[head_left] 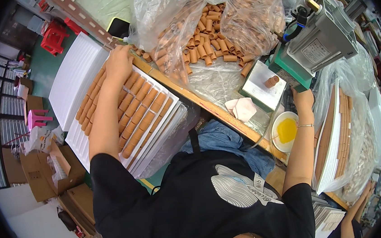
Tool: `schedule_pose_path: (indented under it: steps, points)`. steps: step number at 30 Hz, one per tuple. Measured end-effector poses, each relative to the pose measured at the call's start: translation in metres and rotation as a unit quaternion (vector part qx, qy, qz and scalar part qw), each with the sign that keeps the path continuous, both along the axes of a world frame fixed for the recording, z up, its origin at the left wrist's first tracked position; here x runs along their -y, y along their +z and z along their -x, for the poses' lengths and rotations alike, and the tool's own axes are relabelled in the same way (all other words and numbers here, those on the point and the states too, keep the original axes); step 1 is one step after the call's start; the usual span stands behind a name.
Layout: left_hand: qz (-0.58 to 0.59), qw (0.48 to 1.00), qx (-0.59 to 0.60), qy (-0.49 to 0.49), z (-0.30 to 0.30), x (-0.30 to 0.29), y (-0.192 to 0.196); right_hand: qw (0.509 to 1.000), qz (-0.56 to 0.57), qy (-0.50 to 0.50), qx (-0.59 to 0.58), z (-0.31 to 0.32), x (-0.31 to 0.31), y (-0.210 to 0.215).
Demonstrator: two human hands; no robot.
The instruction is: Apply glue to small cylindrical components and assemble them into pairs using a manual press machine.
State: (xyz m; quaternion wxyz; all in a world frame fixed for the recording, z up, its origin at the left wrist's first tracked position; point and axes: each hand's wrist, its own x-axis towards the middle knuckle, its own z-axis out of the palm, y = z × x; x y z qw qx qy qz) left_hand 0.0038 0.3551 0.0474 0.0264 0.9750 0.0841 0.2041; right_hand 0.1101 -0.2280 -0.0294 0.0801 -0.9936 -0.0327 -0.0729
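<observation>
My left hand (120, 61) is at the far end of a white tray (164, 104) holding rows of short brown tubes (140, 109). Its fingers curl down beside the bench edge; whatever they may hold is hidden. My right hand (303, 99) touches the lower side of a green-and-grey press machine (293, 71), most of its fingers out of sight. On the metal plate (260, 85) by the machine, one brown tube piece (272, 81) stands upright. Close to my right wrist is a white bowl (276, 144) with yellow liquid (287, 131) in it.
A clear plastic bag (165, 39) spills many loose brown tubes (211, 40) across the bench. Pale scraps (242, 109) lie near the wooden bench edge (212, 110). Wrapped trays (337, 133) stand at right, near another person's arm (355, 211). Cardboard boxes (46, 177) and red stools (54, 36) are at left.
</observation>
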Motion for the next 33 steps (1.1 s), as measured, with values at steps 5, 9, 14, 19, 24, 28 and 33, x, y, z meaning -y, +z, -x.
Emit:
schedule_pose_path:
  steps: [5, 9, 14, 19, 24, 28, 33]
  points:
    - [-0.025, 0.974, -0.207, 0.085, -0.043, 0.013, 0.018, 0.998, -0.03, -0.04, -0.034, -0.002, -0.008, 0.005]
    - [-0.108, 0.946, -0.29, 0.095, -0.039, 0.061, 0.045, 0.997, -0.008, -0.04, -0.066, -0.004, -0.012, 0.016]
    - [0.116, 0.958, -0.125, -0.232, -0.05, 0.135, 0.048, 0.997, -0.023, -0.041, -0.056, 0.0, -0.019, 0.031]
    - [-0.047, 0.928, -0.098, -0.357, -0.093, 0.151, -0.011, 0.985, -0.16, -0.063, -0.005, 0.012, 0.002, 0.034]
    - [-0.073, 0.912, -0.148, -0.376, -0.115, 0.156, -0.026, 0.861, -0.501, -0.081, 0.032, 0.052, 0.032, 0.039]
    - [0.04, 0.915, -0.217, -0.337, -0.076, 0.21, 0.025, 0.853, -0.514, -0.086, 0.027, 0.117, 0.025, 0.055]
    - [0.251, 0.807, -0.218, -0.488, -0.039, 0.288, 0.026, 0.936, -0.341, -0.048, 0.08, 0.16, 0.008, 0.045]
